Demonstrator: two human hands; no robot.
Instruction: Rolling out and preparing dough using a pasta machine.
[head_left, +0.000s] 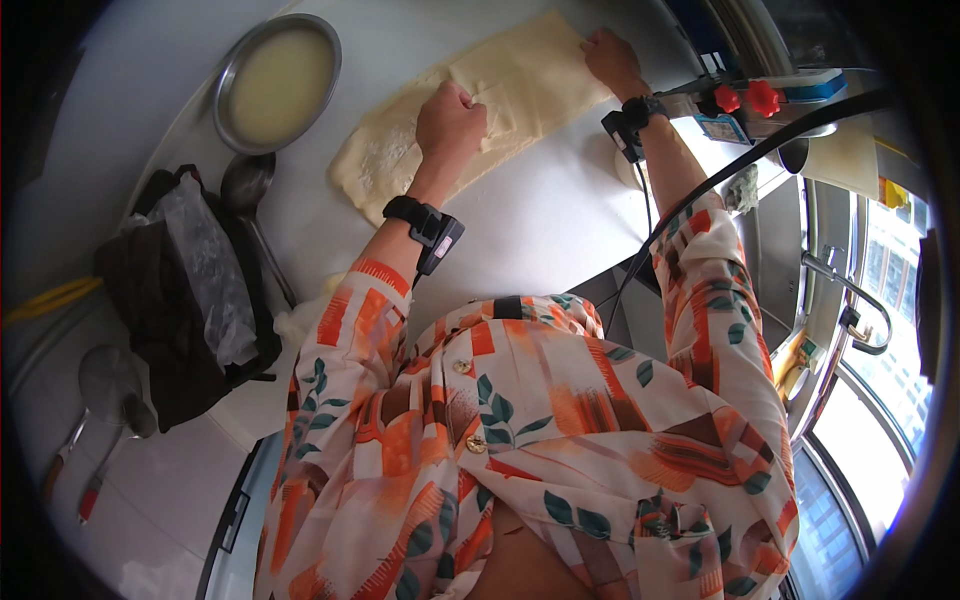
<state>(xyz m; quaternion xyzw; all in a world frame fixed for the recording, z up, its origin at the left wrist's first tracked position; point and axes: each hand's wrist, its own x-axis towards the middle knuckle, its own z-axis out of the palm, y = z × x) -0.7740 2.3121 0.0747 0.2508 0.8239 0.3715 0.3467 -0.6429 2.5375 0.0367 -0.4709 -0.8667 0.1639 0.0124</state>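
Note:
A long sheet of pale dough (517, 90) lies on the white worktop, with a lighter, floury-looking patch near its left end and wrinkles around its middle. My left hand (452, 124) is closed on the upper layer of the dough, left of the middle; its fingertips are partly hidden. At the dough's far right end, my right hand (611, 60) pinches the edge between curled fingers. A round metal bowl (281, 86) of pale yellow liquid stands to the left of the dough. A metal ladle (251, 184) lies below the bowl.
A dark bag with clear plastic (206, 255) lies at the left, above several utensils (109, 382). At the right are a metal machine with red knobs (763, 97), a black cable (780, 142), and a sink tap (862, 292) by the window.

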